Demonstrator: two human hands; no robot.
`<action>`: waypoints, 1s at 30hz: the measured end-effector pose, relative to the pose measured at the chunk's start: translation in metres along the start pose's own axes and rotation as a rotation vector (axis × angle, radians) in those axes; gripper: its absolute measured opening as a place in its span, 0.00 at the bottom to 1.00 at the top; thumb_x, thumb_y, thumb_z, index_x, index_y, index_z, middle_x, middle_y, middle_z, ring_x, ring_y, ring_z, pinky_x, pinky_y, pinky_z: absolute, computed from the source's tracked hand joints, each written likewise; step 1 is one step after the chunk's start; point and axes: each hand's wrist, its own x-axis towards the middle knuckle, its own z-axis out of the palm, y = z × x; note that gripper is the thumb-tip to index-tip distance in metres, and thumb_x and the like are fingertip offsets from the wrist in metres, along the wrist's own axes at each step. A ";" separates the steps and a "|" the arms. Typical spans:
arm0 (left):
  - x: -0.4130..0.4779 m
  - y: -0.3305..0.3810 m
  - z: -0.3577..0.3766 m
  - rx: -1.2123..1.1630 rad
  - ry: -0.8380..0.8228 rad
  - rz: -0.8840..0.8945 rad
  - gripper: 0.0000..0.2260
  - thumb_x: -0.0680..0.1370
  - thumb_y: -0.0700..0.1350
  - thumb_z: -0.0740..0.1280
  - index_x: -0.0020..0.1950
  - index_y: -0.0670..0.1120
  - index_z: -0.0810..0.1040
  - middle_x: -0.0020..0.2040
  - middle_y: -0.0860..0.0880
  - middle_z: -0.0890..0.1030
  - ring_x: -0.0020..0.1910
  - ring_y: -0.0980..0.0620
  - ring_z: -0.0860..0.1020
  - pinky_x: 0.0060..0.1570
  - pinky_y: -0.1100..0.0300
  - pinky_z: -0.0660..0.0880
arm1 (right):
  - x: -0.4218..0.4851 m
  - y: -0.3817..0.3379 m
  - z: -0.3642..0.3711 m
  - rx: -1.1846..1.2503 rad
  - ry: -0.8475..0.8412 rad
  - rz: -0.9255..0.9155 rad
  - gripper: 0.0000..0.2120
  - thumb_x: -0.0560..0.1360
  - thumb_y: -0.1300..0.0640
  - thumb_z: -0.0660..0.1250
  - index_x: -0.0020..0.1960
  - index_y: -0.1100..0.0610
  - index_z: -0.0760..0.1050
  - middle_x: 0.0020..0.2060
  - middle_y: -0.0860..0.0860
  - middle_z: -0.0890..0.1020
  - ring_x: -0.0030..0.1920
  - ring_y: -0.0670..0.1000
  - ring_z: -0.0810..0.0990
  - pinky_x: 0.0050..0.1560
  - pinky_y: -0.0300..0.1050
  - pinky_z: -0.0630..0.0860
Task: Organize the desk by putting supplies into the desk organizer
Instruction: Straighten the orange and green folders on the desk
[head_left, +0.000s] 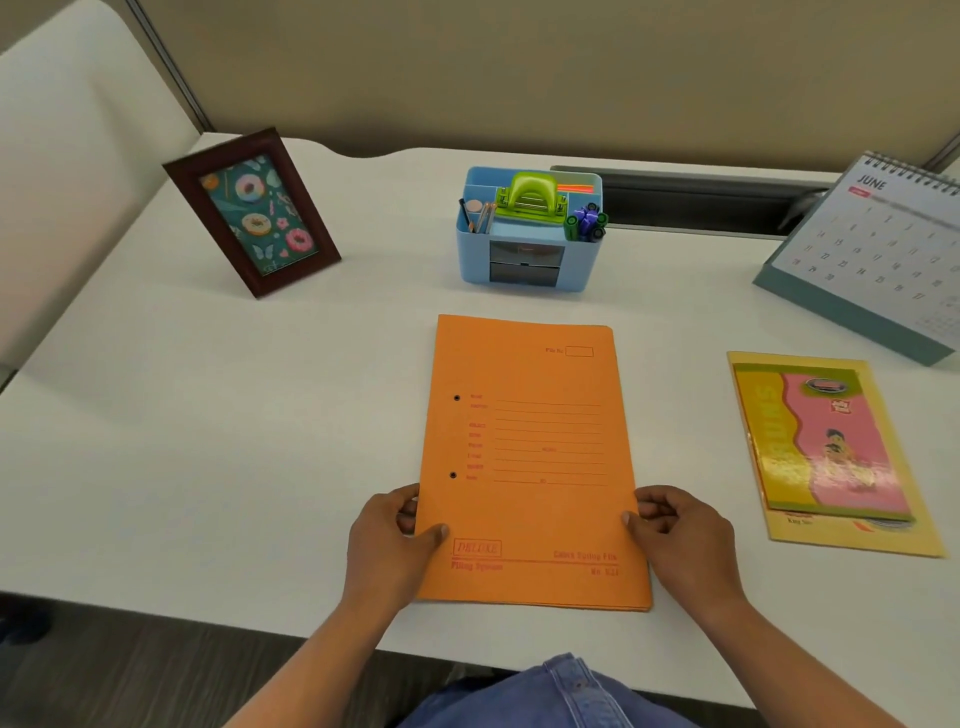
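okay, both your arms are in shot at the bottom of the view. your left hand (395, 535) and your right hand (680, 535) are bare, and so are both forearms, uncovered from the wrists right down to the lower edge. the thumbnails look short and plain on each side. low in the middle, between the arms, there's your blue denim garment (571, 693): mid-wash fabric, a raised band with double rows of stitching along it, and one small round stud set in that band. the detail there is soft and a bit blurred.
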 end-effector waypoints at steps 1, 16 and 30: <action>0.000 -0.001 0.000 0.005 0.003 0.003 0.23 0.71 0.46 0.76 0.65 0.51 0.76 0.48 0.55 0.80 0.43 0.59 0.78 0.40 0.67 0.71 | 0.000 0.000 0.000 -0.002 0.005 -0.001 0.11 0.71 0.58 0.75 0.52 0.52 0.81 0.39 0.44 0.82 0.40 0.45 0.81 0.42 0.36 0.74; 0.004 0.004 -0.002 0.043 0.002 0.079 0.21 0.72 0.45 0.74 0.64 0.52 0.76 0.48 0.57 0.75 0.44 0.61 0.76 0.38 0.71 0.67 | -0.006 0.006 0.006 -0.025 0.096 -0.037 0.13 0.71 0.55 0.75 0.55 0.49 0.81 0.39 0.41 0.81 0.38 0.43 0.79 0.42 0.40 0.77; -0.024 0.052 0.040 0.263 0.311 0.433 0.20 0.75 0.44 0.71 0.66 0.45 0.75 0.67 0.49 0.74 0.68 0.48 0.71 0.64 0.54 0.70 | 0.006 0.009 -0.028 0.029 0.040 -0.227 0.08 0.78 0.53 0.66 0.56 0.48 0.77 0.46 0.42 0.81 0.48 0.45 0.80 0.49 0.44 0.78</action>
